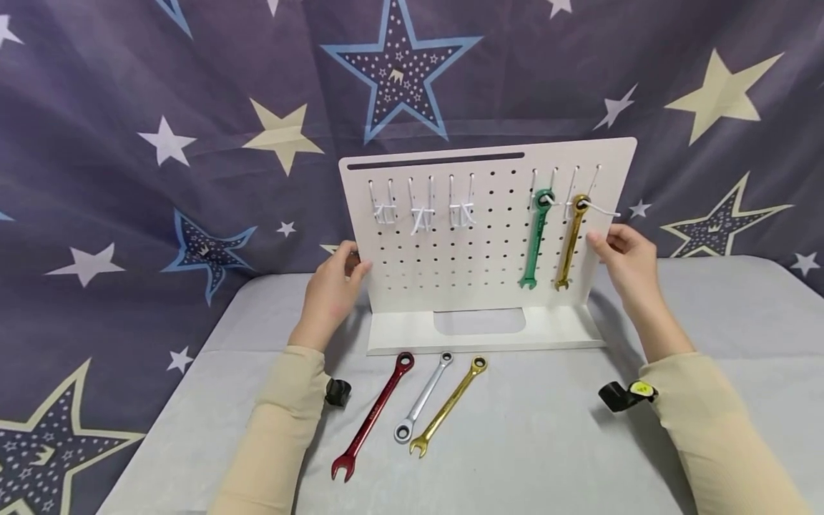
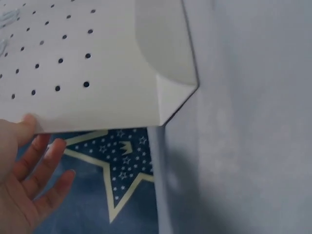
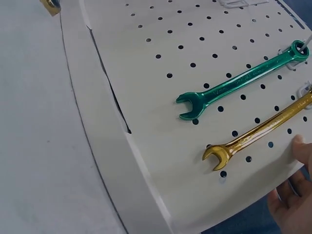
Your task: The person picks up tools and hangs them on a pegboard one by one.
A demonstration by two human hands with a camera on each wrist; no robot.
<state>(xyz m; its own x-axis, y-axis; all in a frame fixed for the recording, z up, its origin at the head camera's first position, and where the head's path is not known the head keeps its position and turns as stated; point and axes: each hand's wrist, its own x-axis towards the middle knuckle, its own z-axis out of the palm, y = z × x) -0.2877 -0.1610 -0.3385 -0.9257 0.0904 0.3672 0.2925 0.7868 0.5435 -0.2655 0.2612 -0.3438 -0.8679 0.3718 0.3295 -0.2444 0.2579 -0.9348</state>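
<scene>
A white pegboard (image 1: pixel 444 279) stands upright on its base, between both hands. At its left edge my left hand (image 1: pixel 331 293) holds it, thumb on the front and fingers behind. My right hand (image 1: pixel 631 268) grips the opposite edge the same way, its thumb near a gold wrench (image 1: pixel 569 247). That wrench and a green wrench (image 1: pixel 535 243) hang by their ring ends from hooks on the right side. In the right wrist view their open ends point toward the base. White hooks (image 1: pixel 421 213) on the left side of the board carry nothing.
In front of the base lie a red wrench (image 1: pixel 373 415), a silver wrench (image 1: pixel 423 397) and another gold wrench (image 1: pixel 449 405) on the grey tabletop (image 1: pixel 528 443). A dark star-patterned curtain (image 1: pixel 219 86) hangs behind the board.
</scene>
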